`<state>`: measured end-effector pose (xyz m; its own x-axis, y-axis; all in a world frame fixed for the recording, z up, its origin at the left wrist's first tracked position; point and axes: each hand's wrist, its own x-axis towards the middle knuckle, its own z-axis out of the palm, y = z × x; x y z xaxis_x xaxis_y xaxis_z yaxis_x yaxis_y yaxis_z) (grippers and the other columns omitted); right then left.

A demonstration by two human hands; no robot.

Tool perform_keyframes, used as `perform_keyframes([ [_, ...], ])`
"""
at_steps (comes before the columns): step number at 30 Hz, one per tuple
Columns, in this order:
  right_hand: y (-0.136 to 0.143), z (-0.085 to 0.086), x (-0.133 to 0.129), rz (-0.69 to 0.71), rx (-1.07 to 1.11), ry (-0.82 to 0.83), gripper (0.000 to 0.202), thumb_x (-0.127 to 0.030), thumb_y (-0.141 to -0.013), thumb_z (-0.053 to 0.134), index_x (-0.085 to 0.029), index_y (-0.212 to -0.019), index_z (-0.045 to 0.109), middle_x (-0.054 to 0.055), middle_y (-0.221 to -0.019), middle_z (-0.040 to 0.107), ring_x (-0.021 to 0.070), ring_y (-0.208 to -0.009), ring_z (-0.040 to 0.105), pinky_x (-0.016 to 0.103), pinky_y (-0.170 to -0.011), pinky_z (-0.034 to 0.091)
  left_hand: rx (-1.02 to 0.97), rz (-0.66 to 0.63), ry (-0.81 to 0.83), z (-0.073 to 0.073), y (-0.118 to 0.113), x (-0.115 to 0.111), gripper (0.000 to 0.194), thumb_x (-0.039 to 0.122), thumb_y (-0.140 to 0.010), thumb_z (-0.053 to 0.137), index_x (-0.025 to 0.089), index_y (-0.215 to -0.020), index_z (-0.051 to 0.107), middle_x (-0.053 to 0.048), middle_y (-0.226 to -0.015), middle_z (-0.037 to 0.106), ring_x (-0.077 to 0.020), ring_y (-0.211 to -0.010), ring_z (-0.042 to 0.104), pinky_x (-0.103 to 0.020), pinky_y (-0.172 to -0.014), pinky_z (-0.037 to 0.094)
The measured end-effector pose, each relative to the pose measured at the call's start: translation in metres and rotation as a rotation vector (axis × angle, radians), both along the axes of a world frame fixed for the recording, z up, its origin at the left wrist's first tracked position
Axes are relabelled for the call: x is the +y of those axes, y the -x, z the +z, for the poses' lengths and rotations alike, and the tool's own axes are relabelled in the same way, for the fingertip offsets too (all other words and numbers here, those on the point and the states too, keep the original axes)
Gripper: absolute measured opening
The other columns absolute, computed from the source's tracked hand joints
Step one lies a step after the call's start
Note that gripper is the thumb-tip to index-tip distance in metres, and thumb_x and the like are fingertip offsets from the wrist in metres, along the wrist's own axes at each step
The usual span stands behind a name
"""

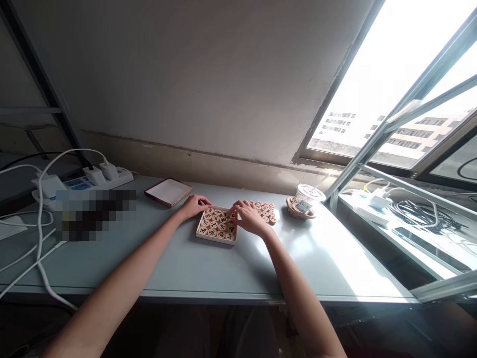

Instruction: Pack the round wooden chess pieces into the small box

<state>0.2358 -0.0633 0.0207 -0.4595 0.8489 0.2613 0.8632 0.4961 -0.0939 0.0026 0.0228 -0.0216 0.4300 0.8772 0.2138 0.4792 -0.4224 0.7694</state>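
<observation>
A shallow white box (pixel 216 240) holds rows of round wooden pieces with black characters (pixel 212 232). At its upper left corner rests my left hand (pixel 194 205), fingers curved against the rim; whether they hold anything is hidden. My right hand (pixel 249 217) reaches over the box's right side, fingers apart and bent down, the fingertips touching the pieces near the upper right corner. Just beyond my right hand, round pieces with red characters (pixel 269 213) lie grouped on the table, partly covered by the hand.
The box lid (pixel 169 191) lies open side up at the back left. A lidded plastic cup (pixel 303 199) stands in a brown holder (pixel 292 211) to the right. A power strip (pixel 80 185) and white cables (pixel 40 248) take up the left side. A metal frame (pixel 345 175) rises at right.
</observation>
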Motion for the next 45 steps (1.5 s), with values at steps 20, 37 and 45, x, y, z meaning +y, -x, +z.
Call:
perform_keyframes([
  [20, -0.001, 0.003, -0.004, 0.002, 0.068, 0.036, 0.006, -0.026, -0.083, 0.052, -0.02, -0.087, 0.053, 0.003, -0.091, 0.058, 0.0179, -0.086, 0.05, 0.034, -0.085, 0.033, 0.005, -0.012, 0.004, 0.002, 0.0, -0.002, 0.033, 0.042, -0.068, 0.058, 0.016, -0.085, 0.07, -0.007, -0.084, 0.069, -0.0205, -0.075, 0.061, -0.028, -0.066, 0.047],
  [37, -0.033, -0.02, 0.03, -0.206, 0.405, 0.094, 0.017, -0.019, -0.085, 0.047, -0.017, -0.081, 0.063, 0.003, -0.08, 0.063, 0.0135, -0.072, 0.055, 0.024, -0.067, 0.04, -0.009, -0.014, 0.014, 0.006, 0.001, -0.005, 0.033, 0.041, -0.067, 0.058, 0.015, -0.084, 0.07, -0.008, -0.085, 0.069, -0.021, -0.078, 0.061, -0.029, -0.068, 0.047],
  [45, -0.04, -0.028, 0.031, -0.235, 0.173, -0.011, 0.022, -0.034, -0.083, 0.055, -0.021, -0.097, 0.063, 0.007, -0.097, 0.058, 0.018, -0.089, 0.052, 0.027, -0.078, 0.037, 0.008, 0.018, 0.04, 0.011, 0.002, -0.009, 0.035, 0.045, -0.065, 0.061, 0.016, -0.083, 0.069, -0.007, -0.085, 0.069, -0.0209, -0.078, 0.061, -0.027, -0.065, 0.045],
])
